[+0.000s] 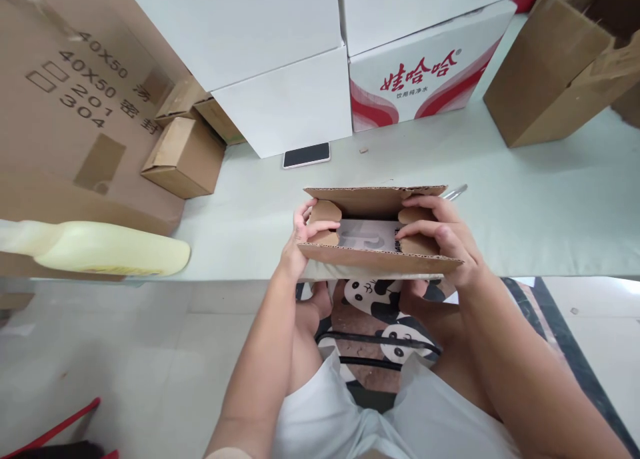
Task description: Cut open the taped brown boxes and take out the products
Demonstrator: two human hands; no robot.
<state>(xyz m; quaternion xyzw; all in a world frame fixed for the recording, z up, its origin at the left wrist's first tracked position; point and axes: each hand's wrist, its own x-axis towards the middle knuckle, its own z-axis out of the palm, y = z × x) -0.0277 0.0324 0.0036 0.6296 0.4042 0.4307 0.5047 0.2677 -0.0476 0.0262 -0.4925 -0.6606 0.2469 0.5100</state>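
Observation:
At the near edge of the table, an open cardboard box (385, 259) stands between my hands, its two long flaps spread apart. Inside lies a white and grey printed item (367, 235), partly covered by the short end flaps. My left hand (303, 238) grips the left end, with a finger over the folded flap there. My right hand (445, 231) holds the right end; its fingers reach over the flap and into the opening, and its thumb is near the front right corner. A thin shiny object (456, 192) pokes out behind the right end, mostly hidden.
A phone (307, 155) lies behind the box, before stacked white cartons (285, 106). At left are a small brown box (187, 156), a large carton (90, 112) and a pale yellow bottle (110, 248). A tall open carton (545, 79) stands right on the table (560, 212).

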